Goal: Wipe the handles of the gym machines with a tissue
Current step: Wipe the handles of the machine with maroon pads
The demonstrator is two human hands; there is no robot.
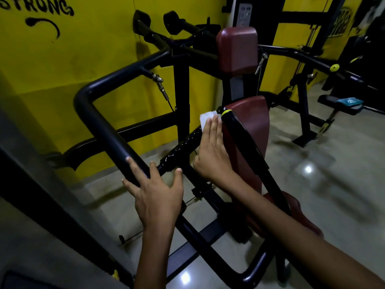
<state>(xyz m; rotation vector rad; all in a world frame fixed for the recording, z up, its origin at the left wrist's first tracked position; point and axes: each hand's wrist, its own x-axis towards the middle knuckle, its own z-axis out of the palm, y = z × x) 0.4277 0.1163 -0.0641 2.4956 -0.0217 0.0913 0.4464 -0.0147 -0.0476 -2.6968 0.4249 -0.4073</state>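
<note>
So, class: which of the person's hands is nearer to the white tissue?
Right. The right hand presses the tissue flat against the ribbed handle. The left hand rests lower down on the black frame bar, apart from the tissue.

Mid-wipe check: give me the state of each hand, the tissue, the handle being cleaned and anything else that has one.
right hand: fingers straight, pressing the tissue flat on the handle
tissue: white, its top edge showing past the fingertips
ribbed handle: black, glossy, slanting up to the right
left hand: fingers spread, resting on the black frame tube
seat pad: maroon, unoccupied
floor: glossy, reflecting lights
</note>
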